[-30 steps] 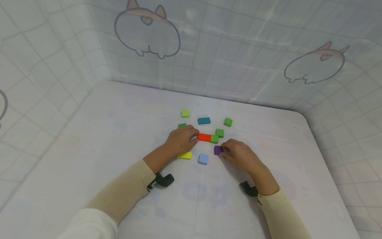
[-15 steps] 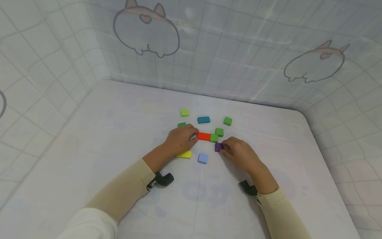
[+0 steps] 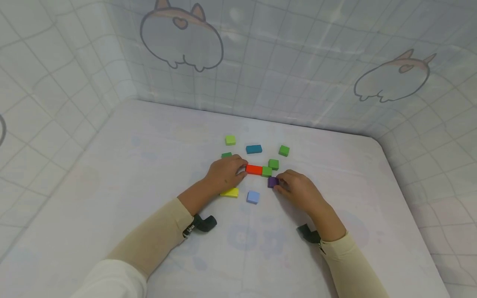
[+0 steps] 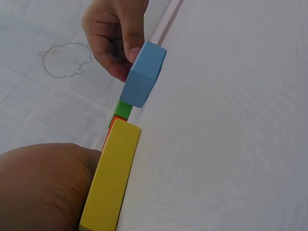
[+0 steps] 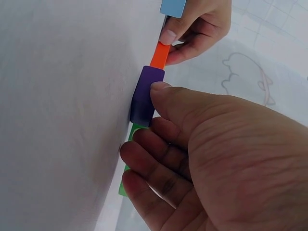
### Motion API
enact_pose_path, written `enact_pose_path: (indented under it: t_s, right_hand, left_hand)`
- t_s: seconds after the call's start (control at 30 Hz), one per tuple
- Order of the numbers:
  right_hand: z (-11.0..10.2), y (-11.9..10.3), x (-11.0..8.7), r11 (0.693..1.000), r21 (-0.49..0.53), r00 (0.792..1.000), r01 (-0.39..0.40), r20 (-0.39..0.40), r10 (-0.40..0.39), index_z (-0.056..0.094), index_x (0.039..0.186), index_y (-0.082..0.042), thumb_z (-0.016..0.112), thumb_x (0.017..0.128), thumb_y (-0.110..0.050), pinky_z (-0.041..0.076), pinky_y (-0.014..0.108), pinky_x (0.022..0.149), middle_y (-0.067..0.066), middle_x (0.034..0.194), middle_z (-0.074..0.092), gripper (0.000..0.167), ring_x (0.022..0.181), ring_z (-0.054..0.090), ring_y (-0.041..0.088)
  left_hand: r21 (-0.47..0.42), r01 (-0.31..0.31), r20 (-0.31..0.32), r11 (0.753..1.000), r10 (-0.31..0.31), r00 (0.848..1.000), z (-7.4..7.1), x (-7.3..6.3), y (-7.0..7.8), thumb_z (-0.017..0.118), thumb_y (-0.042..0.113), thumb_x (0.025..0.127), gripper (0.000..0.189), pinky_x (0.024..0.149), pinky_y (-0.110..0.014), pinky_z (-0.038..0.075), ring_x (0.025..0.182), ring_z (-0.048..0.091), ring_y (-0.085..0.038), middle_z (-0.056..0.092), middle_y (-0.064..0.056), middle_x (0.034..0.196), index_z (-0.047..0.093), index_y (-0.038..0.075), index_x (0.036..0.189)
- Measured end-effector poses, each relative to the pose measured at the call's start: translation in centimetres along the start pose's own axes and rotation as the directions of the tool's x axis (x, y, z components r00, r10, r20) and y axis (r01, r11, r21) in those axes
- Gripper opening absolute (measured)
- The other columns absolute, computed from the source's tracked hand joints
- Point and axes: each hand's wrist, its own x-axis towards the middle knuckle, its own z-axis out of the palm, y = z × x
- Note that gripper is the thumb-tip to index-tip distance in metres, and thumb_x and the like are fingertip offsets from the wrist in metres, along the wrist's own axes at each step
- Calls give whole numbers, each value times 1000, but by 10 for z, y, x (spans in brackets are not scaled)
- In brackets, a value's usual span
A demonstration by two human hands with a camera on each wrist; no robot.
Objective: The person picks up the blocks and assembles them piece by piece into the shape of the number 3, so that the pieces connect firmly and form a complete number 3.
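In the head view my left hand (image 3: 226,173) holds the left end of a red rectangular block (image 3: 254,169) between thumb and finger. A green block (image 3: 266,171) touches that block's right end, and another green block (image 3: 273,164) sits just behind it. My right hand (image 3: 302,190) pinches a purple block (image 3: 273,182) just in front of the green one. The right wrist view shows the thumb on the purple block (image 5: 144,96), with the left hand on the red block (image 5: 160,56) beyond. A light blue block (image 3: 253,197) and a yellow block (image 3: 230,193) lie nearer the body.
Behind the hands lie a lime block (image 3: 230,140), a teal block (image 3: 254,149) and a green block (image 3: 284,150). A darker green block (image 3: 226,155) is partly hidden by the left hand. The white table (image 3: 167,132) meets a curtain-like wall (image 3: 261,82) at the back.
My right hand has slid the purple block a little away from the body, closer to the green block. The left hand stays on the red block.
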Motion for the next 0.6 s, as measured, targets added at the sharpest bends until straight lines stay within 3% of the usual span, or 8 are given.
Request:
enact_pose_path:
  t_s: [0.6]
  right_hand:
    - [1,0,2,1000,-8,1000,-30,3,30,70,116,-7,78,88,-25,57,36,83,2,101,68,34,89,63,16]
  left_hand:
    - [-3,0,18,1000,0,1000,-3,0,1,68,34,94,41,88,-32,54,99,60,-10,65,5,115,65,19,131]
